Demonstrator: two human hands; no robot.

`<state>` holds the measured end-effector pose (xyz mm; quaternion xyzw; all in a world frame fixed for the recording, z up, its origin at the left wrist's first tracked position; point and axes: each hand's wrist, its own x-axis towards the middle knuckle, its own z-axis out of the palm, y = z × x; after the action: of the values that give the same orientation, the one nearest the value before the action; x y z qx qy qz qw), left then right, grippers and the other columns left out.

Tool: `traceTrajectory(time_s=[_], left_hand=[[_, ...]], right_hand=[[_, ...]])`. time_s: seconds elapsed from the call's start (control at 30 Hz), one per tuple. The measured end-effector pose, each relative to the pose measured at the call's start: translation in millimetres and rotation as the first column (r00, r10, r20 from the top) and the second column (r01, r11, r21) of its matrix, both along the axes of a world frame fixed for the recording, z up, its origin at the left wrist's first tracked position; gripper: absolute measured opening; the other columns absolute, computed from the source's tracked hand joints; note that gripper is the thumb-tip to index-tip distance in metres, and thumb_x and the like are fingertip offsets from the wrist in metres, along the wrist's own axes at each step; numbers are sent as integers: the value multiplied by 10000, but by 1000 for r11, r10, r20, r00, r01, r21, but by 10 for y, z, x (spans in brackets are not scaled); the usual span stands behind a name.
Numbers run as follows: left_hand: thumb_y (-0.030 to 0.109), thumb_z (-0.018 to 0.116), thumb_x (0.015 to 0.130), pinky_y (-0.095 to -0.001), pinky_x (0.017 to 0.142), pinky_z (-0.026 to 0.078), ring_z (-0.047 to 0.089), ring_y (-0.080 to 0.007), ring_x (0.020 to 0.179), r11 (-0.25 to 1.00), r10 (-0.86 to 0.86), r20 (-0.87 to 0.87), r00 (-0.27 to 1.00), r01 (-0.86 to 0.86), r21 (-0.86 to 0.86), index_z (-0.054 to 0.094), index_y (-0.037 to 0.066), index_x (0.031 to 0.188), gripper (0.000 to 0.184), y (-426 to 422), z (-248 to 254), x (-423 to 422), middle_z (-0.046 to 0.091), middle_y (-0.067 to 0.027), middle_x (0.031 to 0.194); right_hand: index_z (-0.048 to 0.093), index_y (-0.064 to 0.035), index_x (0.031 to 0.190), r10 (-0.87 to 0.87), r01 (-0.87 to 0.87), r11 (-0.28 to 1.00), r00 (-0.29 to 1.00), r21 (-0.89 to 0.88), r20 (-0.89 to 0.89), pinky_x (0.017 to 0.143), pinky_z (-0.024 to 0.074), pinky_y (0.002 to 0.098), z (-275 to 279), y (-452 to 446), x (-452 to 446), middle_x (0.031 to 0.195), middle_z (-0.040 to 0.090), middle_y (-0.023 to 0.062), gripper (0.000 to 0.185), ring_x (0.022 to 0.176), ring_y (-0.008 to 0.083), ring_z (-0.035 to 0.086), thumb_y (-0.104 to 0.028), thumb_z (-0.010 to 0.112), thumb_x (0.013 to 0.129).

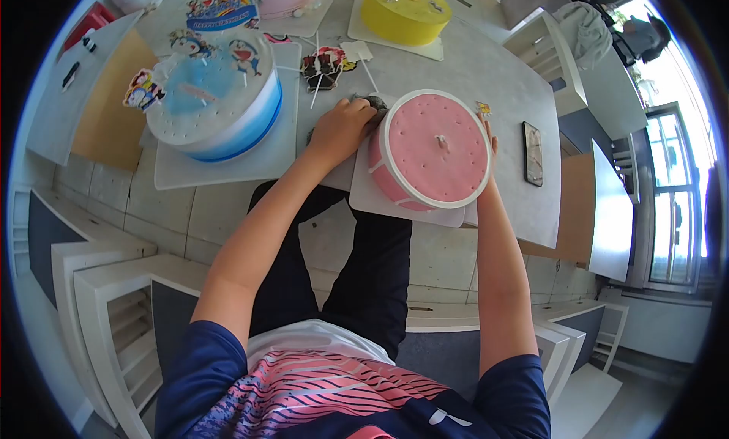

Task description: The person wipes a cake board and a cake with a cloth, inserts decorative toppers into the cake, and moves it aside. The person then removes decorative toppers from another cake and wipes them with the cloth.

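A round pink cake (439, 151) with a white rim and small holes in its top sits on a white board (373, 192) at the table's front edge. My right hand (491, 139) holds the cake's right side, its fingers partly hidden behind the rim. Against the cake's back left side, my left hand (343, 128) is closed on a grey, crumpled cloth (374, 107). Left of it stands a blue and white cake (220, 97) with cartoon toppers and rows of holes, on its own white board (186, 169).
A yellow cake (405, 18) stands at the back. Loose stick toppers (325, 69) lie between the cakes. A phone (533, 154) rests at the right of the grey table (501, 82). White chairs (114, 287) surround the seat.
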<state>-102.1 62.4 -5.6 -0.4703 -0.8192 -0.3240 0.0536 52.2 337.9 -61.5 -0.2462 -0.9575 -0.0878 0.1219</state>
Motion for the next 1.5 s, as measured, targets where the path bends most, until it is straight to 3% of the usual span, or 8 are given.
traceTrajectory(time_s=[0.03, 0.07, 0.17, 0.67, 0.83, 1.0, 1.23, 1.5], left_hand=[[133, 547, 753, -365, 701, 454, 517, -259, 846, 1000, 10, -14, 1000, -10, -12, 556, 83, 896, 152, -56, 4, 44, 542, -37, 934], [133, 547, 753, -365, 701, 454, 517, -259, 846, 1000, 21, -2, 1000, -21, -21, 556, 83, 896, 152, -114, 4, 90, 542, -37, 934], [146, 558, 751, -364, 688, 458, 517, -258, 838, 998, 17, -39, 999, -19, -61, 559, 80, 886, 150, -255, 10, 202, 536, -40, 932], [116, 611, 682, -343, 705, 481, 538, -244, 850, 967, -208, 103, 973, 221, -129, 580, 78, 815, 142, -750, -45, 1430, 515, -56, 978], [124, 643, 682, -333, 726, 471, 543, -244, 888, 999, -32, 210, 977, 24, 43, 592, 81, 868, 197, -1273, 118, 1640, 523, -59, 970], [119, 634, 719, -335, 758, 434, 525, -282, 918, 980, 130, 325, 937, -171, 101, 582, 52, 944, 241, -2122, 170, 1746, 515, -104, 982], [119, 610, 743, -333, 817, 394, 514, -287, 920, 894, 243, 413, 878, -368, 255, 576, 22, 951, 232, -2792, 130, 1964, 516, -124, 979], [94, 623, 716, -330, 830, 384, 501, -286, 951, 867, -27, 395, 918, -175, 466, 562, 33, 981, 278, -2202, 663, 2257, 497, -135, 1025]], right_hand=[[289, -233, 1324, 14, -14, 1000, 1000, -4, 10, 1036, 128, 446, -6, 54, 2, 1406, 199, -1, 610, 1304, 181, 156, -366, 511, 771], [305, -222, 1317, -92, 26, 849, 991, 527, 99, 1036, 126, 447, -31, 87, 22, 1403, 206, 1, 607, 1303, 183, 158, -363, 519, 767], [373, -199, 1277, 21, -29, 987, 999, -160, -48, 1036, 124, 448, 167, -126, -3, 1396, 218, 2, 570, 1300, 190, 160, -356, 537, 755], [402, -188, 1254, 54, -141, 912, 973, -386, -226, 1037, 116, 441, -213, 209, -17, 1393, 232, -20, 504, 1302, 189, 153, -330, 509, 783], [483, -79, 1169, -291, -370, 475, 790, -798, -540, 967, 280, 341, -23, 196, 36, 1165, 501, 92, 361, 1110, 193, 432, -246, 477, 849], [508, -10, 1092, -610, -678, 246, 447, -693, -654, 826, 404, 283, 226, -504, 599, 1048, 545, 93, 308, 954, 169, 521, -202, 490, 853], [527, -20, 1041, -648, -686, 143, 481, -714, -591, 730, 452, 279, 378, -1891, 1784, 934, 576, 83, 249, 790, 150, 559, -175, 484, 850], [417, -17, 1191, -185, -544, -381, 837, -748, -514, 852, 413, 334, 802, -3139, 1680, 1058, 531, 122, 456, 985, 202, 515, -222, 542, 803]])
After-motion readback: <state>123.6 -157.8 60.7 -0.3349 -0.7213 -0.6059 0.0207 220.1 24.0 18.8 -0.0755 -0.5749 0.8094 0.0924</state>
